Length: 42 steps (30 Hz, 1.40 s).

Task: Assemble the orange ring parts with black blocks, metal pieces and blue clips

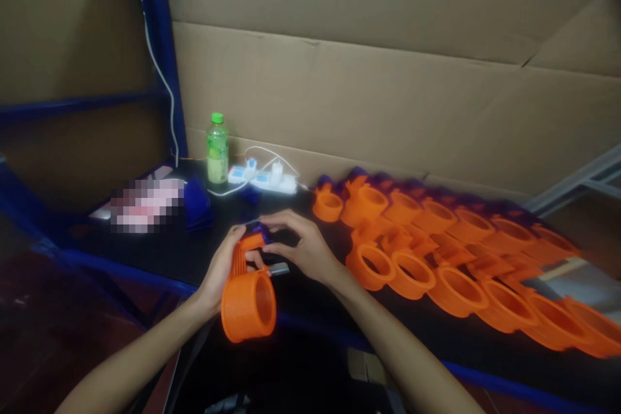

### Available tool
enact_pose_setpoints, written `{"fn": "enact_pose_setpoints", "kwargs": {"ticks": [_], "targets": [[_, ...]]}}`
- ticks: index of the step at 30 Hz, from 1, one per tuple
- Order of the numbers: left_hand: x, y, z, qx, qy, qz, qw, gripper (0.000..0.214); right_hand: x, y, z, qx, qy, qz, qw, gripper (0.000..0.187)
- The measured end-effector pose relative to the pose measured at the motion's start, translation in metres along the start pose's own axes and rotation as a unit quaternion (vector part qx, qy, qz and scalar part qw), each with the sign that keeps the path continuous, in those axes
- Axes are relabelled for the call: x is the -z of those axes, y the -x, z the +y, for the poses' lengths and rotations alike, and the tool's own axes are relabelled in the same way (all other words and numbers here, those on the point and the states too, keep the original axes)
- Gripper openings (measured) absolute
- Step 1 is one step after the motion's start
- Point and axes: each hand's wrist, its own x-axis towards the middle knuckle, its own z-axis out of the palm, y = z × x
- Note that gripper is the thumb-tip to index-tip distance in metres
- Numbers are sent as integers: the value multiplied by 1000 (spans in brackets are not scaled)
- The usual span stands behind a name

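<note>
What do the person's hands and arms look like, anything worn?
Left hand and right hand are bare, with no gloves. Left forearm and right forearm show no sleeve or cuff up to the frame edge. No watch, band or ring is visible, though the picture is soft.

Small workshop / assy bench, not home. Evidence: black worktable (160, 252) w/ rows of identical orange plastic parts (460, 259), some w/ blue bits. One more orange part (248, 304) held at bench edge. Blue metal rack frame (158, 45), cardboard sheets (388, 97) as back wall. Power strip (262, 178) w/ plugs, drink bottle (217, 149) at rear.
</note>
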Motion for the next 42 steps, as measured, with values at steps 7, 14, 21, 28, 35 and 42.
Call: {"fn": "enact_pose_setpoints", "kwargs": {"ticks": [7,14,21,28,35,42], "targets": [[3,-2,0,4,-40,-17,999,31,7,2,1,49,12,-17,999,33],[4,0,4,94,3,-32,995,40,10,4,3,60,34,-44,997,35],[3,-2,7,105,45,-57,992,39,-4,16,0,68,133,-40,988,52],[4,-2,6,96,74,-83,989,41,-18,23,-15,73,221,-75,970,64],[-1,10,-2,-22,99,-46,994,29,-2,-1,-35,94,103,-76,987,52],[-9,11,4,-114,79,-52,989,30,2,-28,-48,132,50,8,990,35]]}}
